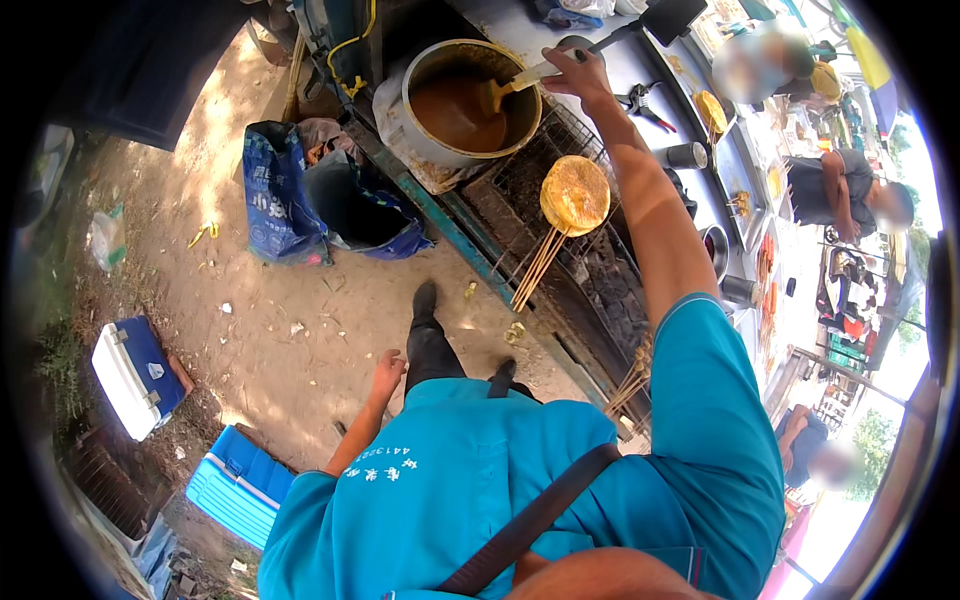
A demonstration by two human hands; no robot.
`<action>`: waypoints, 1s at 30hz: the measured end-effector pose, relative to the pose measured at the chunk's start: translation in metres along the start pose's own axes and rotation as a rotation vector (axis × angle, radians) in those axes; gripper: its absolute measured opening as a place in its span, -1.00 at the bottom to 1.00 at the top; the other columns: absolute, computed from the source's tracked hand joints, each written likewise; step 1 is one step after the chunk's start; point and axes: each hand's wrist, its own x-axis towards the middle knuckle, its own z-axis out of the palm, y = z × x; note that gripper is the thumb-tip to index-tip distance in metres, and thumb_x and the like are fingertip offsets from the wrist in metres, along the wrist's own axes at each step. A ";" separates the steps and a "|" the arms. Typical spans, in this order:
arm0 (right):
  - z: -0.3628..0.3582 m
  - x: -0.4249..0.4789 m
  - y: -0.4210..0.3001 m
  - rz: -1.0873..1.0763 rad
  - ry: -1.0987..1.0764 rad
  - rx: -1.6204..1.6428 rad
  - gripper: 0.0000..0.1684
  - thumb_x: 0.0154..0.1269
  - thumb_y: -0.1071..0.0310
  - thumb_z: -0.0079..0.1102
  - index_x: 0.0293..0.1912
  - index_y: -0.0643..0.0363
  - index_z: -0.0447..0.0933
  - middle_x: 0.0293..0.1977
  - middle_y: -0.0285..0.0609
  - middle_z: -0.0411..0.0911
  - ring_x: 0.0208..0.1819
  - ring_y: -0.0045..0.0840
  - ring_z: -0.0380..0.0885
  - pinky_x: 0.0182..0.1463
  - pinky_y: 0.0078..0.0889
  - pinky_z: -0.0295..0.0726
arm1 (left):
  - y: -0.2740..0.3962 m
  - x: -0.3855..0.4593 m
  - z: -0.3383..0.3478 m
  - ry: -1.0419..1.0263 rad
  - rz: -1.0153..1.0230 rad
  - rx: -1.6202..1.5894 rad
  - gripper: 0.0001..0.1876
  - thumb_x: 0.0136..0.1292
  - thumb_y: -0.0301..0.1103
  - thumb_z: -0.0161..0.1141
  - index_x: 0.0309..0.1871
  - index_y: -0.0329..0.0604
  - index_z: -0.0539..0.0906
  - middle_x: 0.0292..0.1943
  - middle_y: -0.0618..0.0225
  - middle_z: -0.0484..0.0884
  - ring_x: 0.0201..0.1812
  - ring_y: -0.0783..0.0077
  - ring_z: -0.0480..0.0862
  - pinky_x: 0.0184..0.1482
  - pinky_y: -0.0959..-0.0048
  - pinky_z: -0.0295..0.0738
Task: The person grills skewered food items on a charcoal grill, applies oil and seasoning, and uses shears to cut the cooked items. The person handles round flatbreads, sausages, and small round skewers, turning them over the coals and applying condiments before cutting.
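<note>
My right hand (577, 73) grips the pale handle of a basting brush (529, 77). The brush's yellowish head is inside a large metal pot (534, 120), at the surface of the brown sauce (457, 112). Next to the pot, round golden flatbreads (576, 191) on several wooden skewers (538, 270) lie over the wire grill (559, 124), below my right forearm. The skewer ends stick out past the grill's near edge. My left hand (388, 373) hangs at my side above the dirt ground, away from the grill, with nothing visible in it.
Blue bags (281, 202) stand on the ground by the grill. Cool boxes (142, 371) sit farther left. Red-handled pliers or shears (643, 103), metal cans (686, 155) and trays of skewered food (766, 262) line the counter. More skewers (634, 375) lie at the grill's near end. Several people stand beyond.
</note>
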 end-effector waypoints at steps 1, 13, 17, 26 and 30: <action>-0.010 -0.010 -0.004 -0.011 0.032 0.031 -0.53 0.19 0.25 0.23 0.00 0.37 0.42 -0.17 0.00 0.54 -0.29 -0.37 0.64 -0.25 -0.43 0.72 | 0.004 0.001 -0.001 -0.002 -0.014 -0.013 -0.61 0.21 -0.27 0.07 0.05 -0.30 0.47 -0.36 0.09 0.65 -0.36 0.31 0.69 -0.40 0.43 0.52; -0.035 -0.109 -0.094 -0.559 0.050 -0.601 -0.52 0.00 -0.08 0.25 -0.21 0.10 0.63 -0.39 -0.11 0.62 -0.26 -0.30 0.61 -0.17 -0.38 0.54 | -0.049 0.051 -0.042 -0.303 -0.133 0.001 -0.59 0.21 -0.28 0.07 0.12 -0.21 0.41 -0.21 0.11 0.60 -0.32 0.28 0.64 -0.35 0.35 0.53; 0.012 -0.146 -0.061 -0.548 -0.393 -0.788 -0.58 0.00 0.00 0.19 -0.13 -0.07 0.63 -0.16 -0.12 0.61 -0.06 -0.25 0.54 0.01 -0.26 0.47 | -0.077 0.099 -0.079 -0.332 -0.111 0.211 -0.61 0.22 -0.31 0.07 0.11 -0.20 0.42 -0.23 0.11 0.59 -0.35 0.29 0.63 -0.38 0.35 0.52; -0.043 -0.276 -0.002 -0.349 0.159 0.591 -0.69 0.17 0.35 0.27 -0.13 0.33 0.55 -0.24 -0.03 0.59 -0.26 -0.48 0.64 -0.11 -0.55 0.67 | 0.107 0.022 0.019 -0.442 0.065 0.409 -0.62 0.28 -0.30 0.01 0.15 -0.15 0.43 -0.11 0.20 0.59 -0.16 0.35 0.62 -0.22 0.41 0.51; -0.131 -0.413 0.034 -0.304 0.458 0.677 -0.70 0.23 0.39 0.13 -0.10 0.40 0.51 -0.20 0.03 0.57 -0.28 -0.42 0.63 -0.15 -0.44 0.67 | 0.157 -0.007 0.108 -0.755 0.330 0.356 -0.52 0.27 -0.27 0.12 0.23 -0.20 0.35 0.07 0.13 0.51 0.04 0.35 0.52 0.05 0.42 0.43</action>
